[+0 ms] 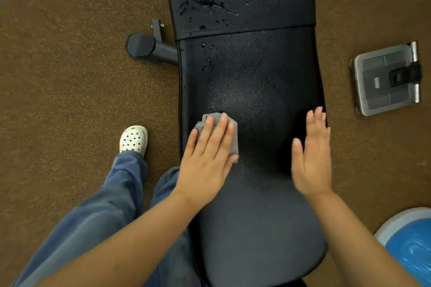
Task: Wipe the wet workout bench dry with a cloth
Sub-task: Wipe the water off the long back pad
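Note:
A black padded workout bench (pixel 251 72) runs up the middle of the head view. Water drops and puddles (pixel 210 0) cover its far pad, and a few drops lie at the top left of the near pad. My left hand (pixel 207 158) presses flat with straight fingers on a small grey cloth (pixel 233 134) at the left side of the near pad. My right hand (pixel 312 151) is open with straight fingers over the bench's right edge, holding nothing.
Brown speckled floor surrounds the bench. A black bench foot (pixel 144 48) sticks out left. A grey scale (pixel 386 79) lies on the floor at right, a blue and white object (pixel 408 242) at bottom right. My legs in blue trousers and a white clog (pixel 134 138) stand left.

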Motion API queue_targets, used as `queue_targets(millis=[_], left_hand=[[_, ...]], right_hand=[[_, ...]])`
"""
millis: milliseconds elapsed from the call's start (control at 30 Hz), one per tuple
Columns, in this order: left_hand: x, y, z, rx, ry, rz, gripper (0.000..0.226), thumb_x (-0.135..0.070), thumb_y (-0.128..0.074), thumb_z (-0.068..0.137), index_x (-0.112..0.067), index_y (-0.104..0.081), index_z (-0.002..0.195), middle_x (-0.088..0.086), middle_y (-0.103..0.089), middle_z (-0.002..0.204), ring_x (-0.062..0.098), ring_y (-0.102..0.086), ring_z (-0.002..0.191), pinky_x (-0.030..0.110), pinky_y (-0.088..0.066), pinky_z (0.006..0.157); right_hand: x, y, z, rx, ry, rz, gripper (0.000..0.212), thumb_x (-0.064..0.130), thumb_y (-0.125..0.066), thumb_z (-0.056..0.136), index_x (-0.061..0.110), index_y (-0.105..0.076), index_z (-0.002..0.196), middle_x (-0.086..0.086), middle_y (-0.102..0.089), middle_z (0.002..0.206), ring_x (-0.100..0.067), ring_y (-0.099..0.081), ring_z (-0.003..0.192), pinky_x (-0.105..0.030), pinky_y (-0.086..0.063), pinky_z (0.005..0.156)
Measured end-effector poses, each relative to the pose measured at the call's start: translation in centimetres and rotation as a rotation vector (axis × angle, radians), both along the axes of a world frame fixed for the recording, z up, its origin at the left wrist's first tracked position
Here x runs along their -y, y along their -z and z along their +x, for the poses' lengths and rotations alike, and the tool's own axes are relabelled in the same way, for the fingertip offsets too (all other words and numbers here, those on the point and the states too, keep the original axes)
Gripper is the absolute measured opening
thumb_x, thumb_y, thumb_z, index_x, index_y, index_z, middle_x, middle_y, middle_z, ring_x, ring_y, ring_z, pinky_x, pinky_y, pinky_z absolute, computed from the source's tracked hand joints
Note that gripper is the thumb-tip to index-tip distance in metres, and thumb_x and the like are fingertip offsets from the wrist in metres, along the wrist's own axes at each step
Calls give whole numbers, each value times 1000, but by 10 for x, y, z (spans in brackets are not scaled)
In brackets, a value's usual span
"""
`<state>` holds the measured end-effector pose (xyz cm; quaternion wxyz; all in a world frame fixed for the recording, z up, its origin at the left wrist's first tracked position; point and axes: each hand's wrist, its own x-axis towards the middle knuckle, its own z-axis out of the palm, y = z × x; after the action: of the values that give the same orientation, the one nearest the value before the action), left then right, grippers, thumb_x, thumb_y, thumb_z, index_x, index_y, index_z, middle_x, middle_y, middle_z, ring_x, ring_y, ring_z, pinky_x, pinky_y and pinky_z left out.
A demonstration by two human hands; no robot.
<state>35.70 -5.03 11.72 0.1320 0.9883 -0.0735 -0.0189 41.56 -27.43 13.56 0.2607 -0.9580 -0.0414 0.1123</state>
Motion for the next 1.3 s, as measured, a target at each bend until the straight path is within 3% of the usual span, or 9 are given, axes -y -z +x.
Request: queue_targets(millis=[200,333,467,733,900,967,1133,1233,1300], left_hand=[[-22,-18,92,2,-123,-60,61,-37,-37,98,-9,-22,151,16,-19,158,35,-8,146,43,-4,118],[-6,-25,162,-2,0,-14,59,-39,-29,101,-12,-20,152,9,-18,159,32,-10,147,44,-5,119],[44,-27,186,-12,164,1,59,-38,-24,100,-12,-18,153,7,-17,160,29,-10,148,45,-8,119],[113,-14,109,-49,293,4,61,-35,-32,98,-10,-19,152,8,-16,160,29,-11,147,44,-7,119],[76,-8,41,-62,378,90,64,-36,-37,97,-14,-16,153,3,-15,160,25,-12,147,41,-10,119],[47,-7,15,-79,380,97,68,-35,-41,95,-14,-14,154,2,-11,161,24,-9,148,40,-11,118],[-20,-11,-5,-72,145,55,67,-31,-40,94,-14,-12,152,1,-8,159,22,-5,148,40,-11,118],[-40,-13,30,-64,21,0,61,-30,-33,97,-10,-13,151,9,-10,158,30,-7,147,43,-11,119],[-50,-14,69,-26,1,-13,59,-29,-31,100,-3,-16,150,17,-16,157,37,-9,145,46,-12,119]], right_hand=[[10,1,73,63,-146,48,56,29,-29,101,11,-11,151,-1,-8,157,-19,-7,148,-28,-8,120],[6,3,95,93,-72,169,51,23,-30,102,8,-19,150,4,-20,154,-9,-19,144,-17,-13,116],[9,5,97,115,52,350,49,22,-28,102,7,-25,148,-6,-35,152,-10,-31,141,-28,-23,117],[25,13,76,108,194,377,48,27,-29,100,4,-44,138,-2,-47,138,-4,-44,130,-20,-33,109],[24,15,73,103,179,320,47,26,-29,100,6,-44,139,0,-46,138,-7,-43,129,-18,-30,110],[22,15,73,102,186,315,47,26,-29,99,6,-44,139,-1,-49,134,-13,-49,124,-23,-33,109],[23,16,71,98,167,292,49,32,-28,99,13,-40,142,-15,-61,119,-45,-56,110,-48,-40,99],[23,17,71,88,139,268,51,33,-27,99,11,-38,143,-19,-55,133,-41,-55,117,-45,-39,103],[23,16,73,95,126,246,52,31,-28,98,8,-38,143,-11,-48,140,-32,-50,126,-36,-35,107]])
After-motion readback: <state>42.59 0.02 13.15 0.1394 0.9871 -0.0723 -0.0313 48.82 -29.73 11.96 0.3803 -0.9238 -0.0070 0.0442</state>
